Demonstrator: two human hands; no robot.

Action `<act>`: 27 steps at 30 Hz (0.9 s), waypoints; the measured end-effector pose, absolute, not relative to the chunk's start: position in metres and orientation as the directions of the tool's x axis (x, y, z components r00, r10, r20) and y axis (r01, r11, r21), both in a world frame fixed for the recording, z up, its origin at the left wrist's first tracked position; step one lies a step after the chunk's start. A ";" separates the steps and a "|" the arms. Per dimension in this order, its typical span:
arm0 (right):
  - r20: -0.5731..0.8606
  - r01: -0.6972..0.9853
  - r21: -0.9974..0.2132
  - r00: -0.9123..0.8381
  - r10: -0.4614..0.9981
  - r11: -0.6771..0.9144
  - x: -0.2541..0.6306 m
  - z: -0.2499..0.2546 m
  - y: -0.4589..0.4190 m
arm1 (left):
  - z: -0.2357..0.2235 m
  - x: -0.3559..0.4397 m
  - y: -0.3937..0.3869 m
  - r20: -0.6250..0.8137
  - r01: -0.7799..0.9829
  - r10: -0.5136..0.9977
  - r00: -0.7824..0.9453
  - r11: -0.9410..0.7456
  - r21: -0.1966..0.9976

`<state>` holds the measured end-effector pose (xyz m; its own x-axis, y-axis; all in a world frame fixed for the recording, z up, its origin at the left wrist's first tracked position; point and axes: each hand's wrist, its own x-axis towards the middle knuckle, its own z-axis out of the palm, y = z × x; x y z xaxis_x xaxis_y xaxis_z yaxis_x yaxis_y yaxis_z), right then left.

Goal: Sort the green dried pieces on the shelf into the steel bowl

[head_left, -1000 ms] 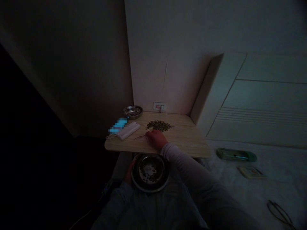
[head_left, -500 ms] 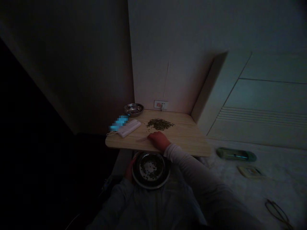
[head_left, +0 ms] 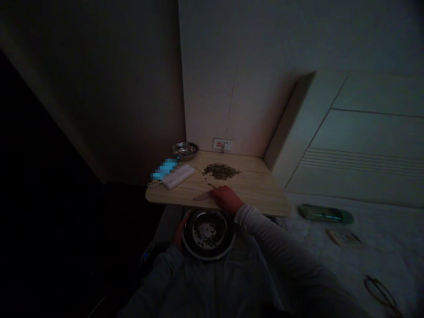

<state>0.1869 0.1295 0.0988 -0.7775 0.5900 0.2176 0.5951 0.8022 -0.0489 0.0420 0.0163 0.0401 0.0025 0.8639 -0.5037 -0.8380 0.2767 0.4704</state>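
My right hand (head_left: 227, 198) is closed over the front part of the wooden table top (head_left: 258, 194). A thin, pale, flat piece with a pointed end (head_left: 201, 196) sticks out from its fingers to the left; its exact kind is too dim to tell. Just beyond the fingers lies a short line of small green beans (head_left: 212, 185), and behind it a larger pile of the beans (head_left: 221, 171). My left hand (head_left: 179, 234) grips the left side of a round metal bowl (head_left: 209, 255) below the table edge. Beans are scattered on the bowl's bottom. The left fingers are partly hidden.
An empty-looking metal basin (head_left: 184, 151) stands at the table's back left. Before it lie a white power strip (head_left: 179, 176) and a blurred-out lit screen (head_left: 164, 169). A wall socket (head_left: 222, 144) is behind. On the bed are a green case (head_left: 326, 213) and a looped cord (head_left: 380, 289).
My right hand has moved a little to the right and toward me with the pale flat piece. A short line of beans now shows beside its fingers. The left hand and bowl stay put.
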 end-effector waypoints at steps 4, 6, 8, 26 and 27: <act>0.227 0.581 -0.092 -0.779 0.585 0.809 0.194 0.098 0.125 | 0.047 0.045 0.013 -0.509 -0.828 0.858 -0.066 0.238 0.508; 0.217 0.574 -0.112 -0.782 0.584 0.811 0.198 0.098 0.123 | 0.050 0.045 0.013 -0.514 -0.818 0.853 -0.091 0.230 0.527; 0.212 0.577 -0.125 -0.779 0.590 0.807 0.200 0.098 0.120 | 0.051 0.044 0.015 -0.505 -0.808 0.856 -0.108 0.221 0.546; 0.320 0.593 -0.177 -0.720 0.616 0.786 0.196 0.100 0.130 | 0.047 0.041 0.017 -0.517 -0.785 0.849 -0.111 0.244 0.569; 0.346 0.608 -0.209 -0.687 0.639 0.766 0.194 0.101 0.133 | 0.046 0.040 0.018 -0.527 -0.784 0.841 -0.125 0.241 0.571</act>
